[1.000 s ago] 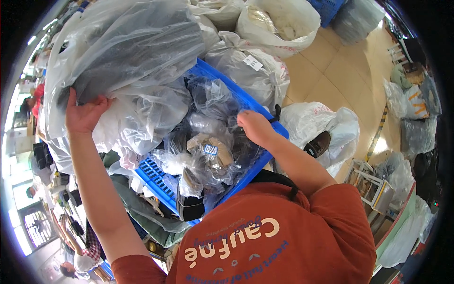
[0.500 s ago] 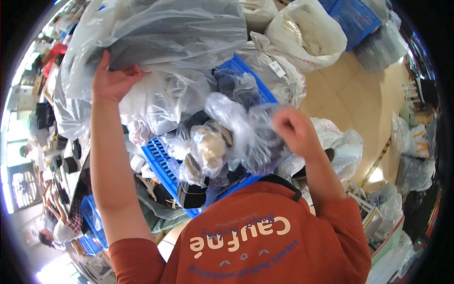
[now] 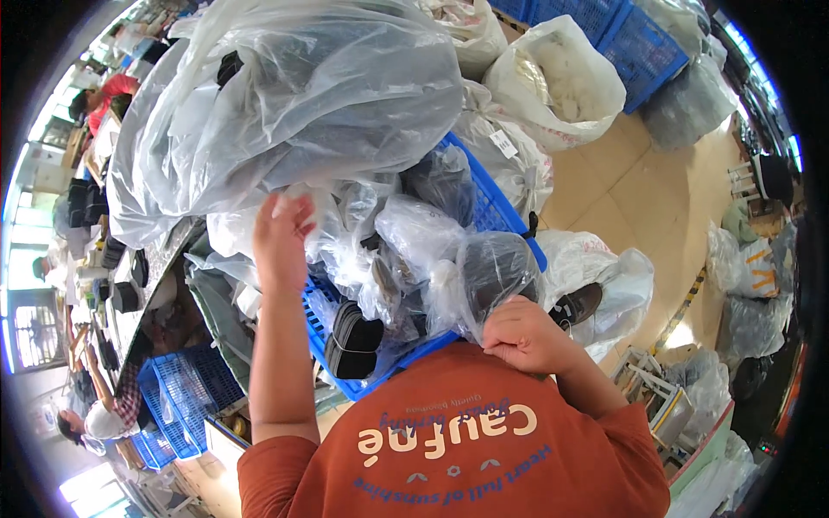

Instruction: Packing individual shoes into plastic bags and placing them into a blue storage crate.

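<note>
A blue plastic crate (image 3: pixel 488 190) in front of me is heaped with clear plastic bags, some with dark things inside. My right hand (image 3: pixel 528 338) is closed at the near right side, its fingers pinching the edge of a clear plastic bag (image 3: pixel 496 268) with something dark in it. Over the left part of the heap is my left hand (image 3: pixel 285 237), slightly blurred, fingers bent but apart and nothing seen in them. Just beyond it lies a big translucent plastic sack (image 3: pixel 345 95). A banded bundle of black flat pieces (image 3: pixel 354 341) rests at the crate's near left corner.
White woven sacks (image 3: pixel 557 82) stand beyond the crate, with blue crates (image 3: pixel 639 52) behind them. To the right, a dark shoe (image 3: pixel 577 304) lies by a white bag. More blue crates (image 3: pixel 186 397) and a long worktable are at left, where other people sit.
My left hand has come away from the big sack, moving right and nearer. The right hand has drawn back toward my body, and the bag near it lies nearer too.
</note>
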Tool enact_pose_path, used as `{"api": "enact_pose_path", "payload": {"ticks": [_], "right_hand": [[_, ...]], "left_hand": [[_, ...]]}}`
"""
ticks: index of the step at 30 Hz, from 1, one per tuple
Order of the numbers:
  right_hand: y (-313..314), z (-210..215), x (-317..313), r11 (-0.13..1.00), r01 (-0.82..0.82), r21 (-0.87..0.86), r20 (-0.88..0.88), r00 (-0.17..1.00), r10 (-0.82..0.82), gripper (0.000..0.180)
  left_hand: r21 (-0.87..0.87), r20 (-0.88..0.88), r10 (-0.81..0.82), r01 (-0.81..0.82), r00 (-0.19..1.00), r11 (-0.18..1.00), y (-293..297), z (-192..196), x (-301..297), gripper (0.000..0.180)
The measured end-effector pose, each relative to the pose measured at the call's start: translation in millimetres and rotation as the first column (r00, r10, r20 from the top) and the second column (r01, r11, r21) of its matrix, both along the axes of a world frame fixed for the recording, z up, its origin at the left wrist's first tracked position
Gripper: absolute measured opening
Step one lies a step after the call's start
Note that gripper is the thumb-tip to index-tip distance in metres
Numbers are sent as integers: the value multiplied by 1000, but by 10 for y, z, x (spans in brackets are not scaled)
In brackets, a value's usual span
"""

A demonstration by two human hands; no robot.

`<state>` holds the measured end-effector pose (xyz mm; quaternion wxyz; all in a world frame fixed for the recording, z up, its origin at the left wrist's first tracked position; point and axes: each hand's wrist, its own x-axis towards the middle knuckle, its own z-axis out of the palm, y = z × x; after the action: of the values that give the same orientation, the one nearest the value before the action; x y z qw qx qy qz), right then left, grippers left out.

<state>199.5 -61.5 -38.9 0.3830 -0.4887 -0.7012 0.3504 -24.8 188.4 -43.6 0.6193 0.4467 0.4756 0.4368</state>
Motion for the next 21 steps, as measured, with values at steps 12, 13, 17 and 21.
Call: {"api": "enact_pose_path", "payload": {"ticks": [12, 13, 17, 21], "right_hand": [[-83, -7, -325, 997, 42, 62, -198, 980, -29, 11], [-106, -13, -359, 1000, 2, 29, -327, 945, 8, 11], [40, 49, -486, 981, -184, -68, -272, 949, 160, 14], [84, 249, -359, 966, 35, -254, -238, 966, -97, 21]], "left_hand": [[-112, -260, -606, 600, 752, 793, -1015, -107, 748, 29], [14, -36, -608, 609, 793, 793, -956, -58, 703, 26], [121, 43, -625, 617, 779, 778, -677, 294, 468, 25], [128, -276, -761, 807, 588, 577, -483, 143, 223, 31]]}}
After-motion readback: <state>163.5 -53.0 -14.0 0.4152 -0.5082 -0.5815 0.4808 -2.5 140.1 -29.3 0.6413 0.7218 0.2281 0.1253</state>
